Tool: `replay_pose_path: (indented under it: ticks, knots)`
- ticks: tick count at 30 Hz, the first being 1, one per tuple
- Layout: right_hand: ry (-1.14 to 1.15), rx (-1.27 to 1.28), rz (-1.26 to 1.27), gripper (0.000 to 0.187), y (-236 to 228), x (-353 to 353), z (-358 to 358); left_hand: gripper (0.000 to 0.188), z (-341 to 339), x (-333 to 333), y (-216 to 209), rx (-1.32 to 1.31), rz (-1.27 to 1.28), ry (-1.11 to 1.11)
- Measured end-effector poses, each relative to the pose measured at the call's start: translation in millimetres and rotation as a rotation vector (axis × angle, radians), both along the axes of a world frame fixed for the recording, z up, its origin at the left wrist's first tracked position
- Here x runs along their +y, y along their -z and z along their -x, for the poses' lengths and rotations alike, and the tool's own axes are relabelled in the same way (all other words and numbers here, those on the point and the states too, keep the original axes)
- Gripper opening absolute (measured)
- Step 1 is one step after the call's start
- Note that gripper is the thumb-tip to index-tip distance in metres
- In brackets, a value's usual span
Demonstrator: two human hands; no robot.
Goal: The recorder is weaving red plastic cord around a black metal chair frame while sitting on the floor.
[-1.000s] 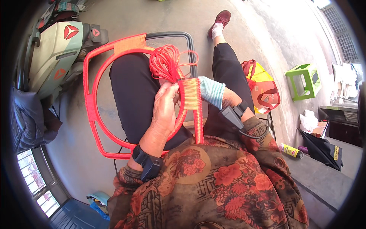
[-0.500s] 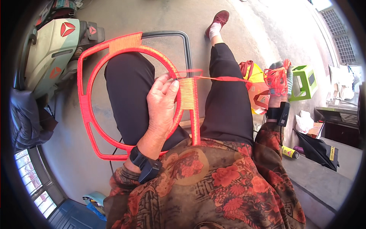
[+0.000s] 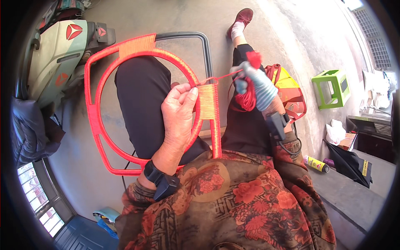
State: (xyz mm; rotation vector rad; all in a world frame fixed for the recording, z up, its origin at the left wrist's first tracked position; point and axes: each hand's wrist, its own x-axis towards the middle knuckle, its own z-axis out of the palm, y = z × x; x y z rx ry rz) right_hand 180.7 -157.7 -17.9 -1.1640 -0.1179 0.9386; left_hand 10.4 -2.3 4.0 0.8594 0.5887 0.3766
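Head: left hand (image 3: 178, 110) closed on frame (image 3: 208, 102), right hand (image 3: 261, 85) around cord (image 3: 246, 99)

Brown floral top (image 3: 233, 204), black trousers (image 3: 141, 98)

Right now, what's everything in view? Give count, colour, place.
Frame: 1, red and black, over left leg
Cord: 1 bundle, red, at right hand
Scooter: 1, pale green, upper left
Cover: 1, grey, left
Basin: 1, light blue, lower left
Bag: 1, red and yellow, right
Stool: 1, green, right
Plastic bag: 1, white, right
Can: 1, yellow and black, lower right
Umbrella: 1, black, lower right
Left hand: 1, bare, on frame
Right hand: 1, blue striped glove, holding cord
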Motion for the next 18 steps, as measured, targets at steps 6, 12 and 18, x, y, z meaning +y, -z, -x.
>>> replay_pose_path:
  ticks: [6, 12, 18]
  knots:
    - [-0.056, 0.253, -0.600, 0.031, -33, 17, 15, 0.018, 0, 3, 8, 0.055, -0.069, 0.026]
    - [-0.183, -0.075, -0.345, 0.032, -77, 10, 45, 0.015, -1, 1, 6, 0.049, -0.102, 0.116]
    - [0.415, -0.364, 0.380, 0.028, -59, -18, -6, 0.013, -2, -2, 0, 0.034, 0.058, 0.061]
